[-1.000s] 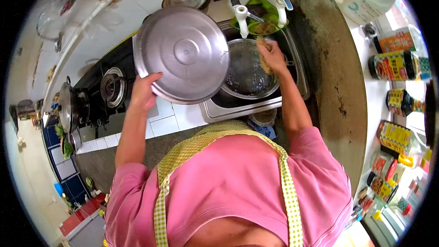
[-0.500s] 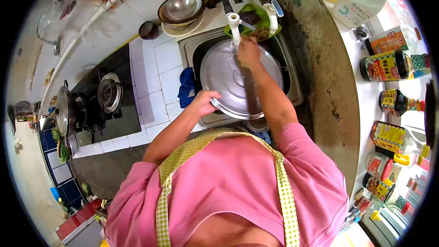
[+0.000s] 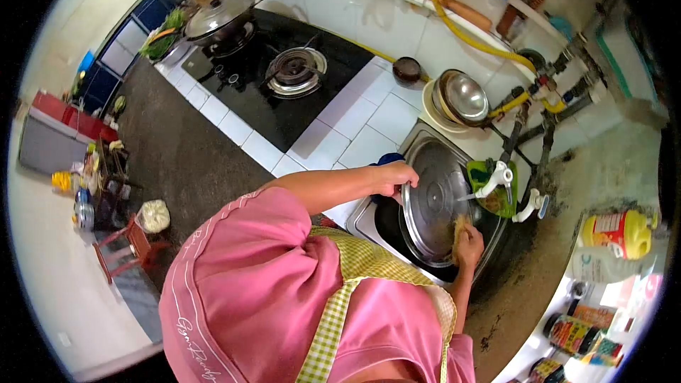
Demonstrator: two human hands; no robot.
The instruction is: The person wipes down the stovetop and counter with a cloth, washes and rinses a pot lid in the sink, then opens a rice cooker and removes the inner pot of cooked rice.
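A round metal lid is tilted over the sink, under a white tap that runs a stream of water. My left hand grips the lid's left rim. Closed round a tan scrubber, my right hand is at the lid's lower right, with the scrubber against its surface. Part of a round pan shows beneath the lid. Beside the taps sits a green basket. A dark blue cloth lies behind my left hand.
Stacked metal bowls and a small dark bowl stand behind the sink. To the left is a gas stove with a lidded pot. Bottles line the right side. A second tap is beside the first.
The view has turned toward the stove side. The lid has gone from raised on the left to tilted over the sink. My right hand has moved from near the tap to the lid's lower right.
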